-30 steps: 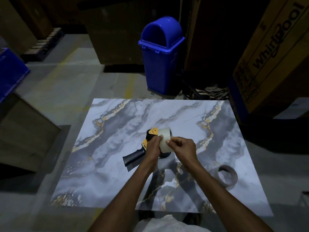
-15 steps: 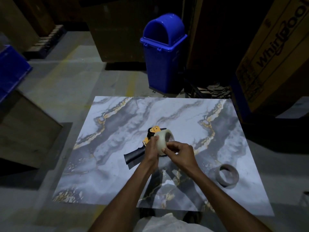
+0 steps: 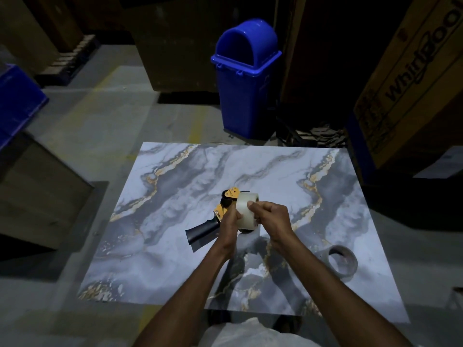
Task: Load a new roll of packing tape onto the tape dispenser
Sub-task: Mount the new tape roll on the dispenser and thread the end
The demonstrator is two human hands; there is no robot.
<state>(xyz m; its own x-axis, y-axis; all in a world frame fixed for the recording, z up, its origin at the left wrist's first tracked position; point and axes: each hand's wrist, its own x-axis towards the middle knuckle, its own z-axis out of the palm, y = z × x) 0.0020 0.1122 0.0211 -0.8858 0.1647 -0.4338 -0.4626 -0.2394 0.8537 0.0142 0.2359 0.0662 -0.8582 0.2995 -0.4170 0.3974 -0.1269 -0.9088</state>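
**Roll at the dispenser, tape end being picked**

Left hand (image 3: 231,219) grips the tape dispenser (image 3: 223,214) above the table (image 3: 175,246). Right hand (image 3: 269,219) pinches at the new roll (image 3: 246,211), which sits against the dispenser. Empty core (image 3: 343,262) lies well apart. Risks: the roll may be half-seated and slip off; the loose end could fold back and stick to itself.

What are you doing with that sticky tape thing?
A person is putting a new clear tape roll on a yellow and black tape dispenser. The left hand steadies the dispenser and roll just above the marble-patterned table, while the right hand pinches at the roll's outer surface, perhaps hunting for the loose end. A grey ring, probably the used-up core, lies on the table to the right.
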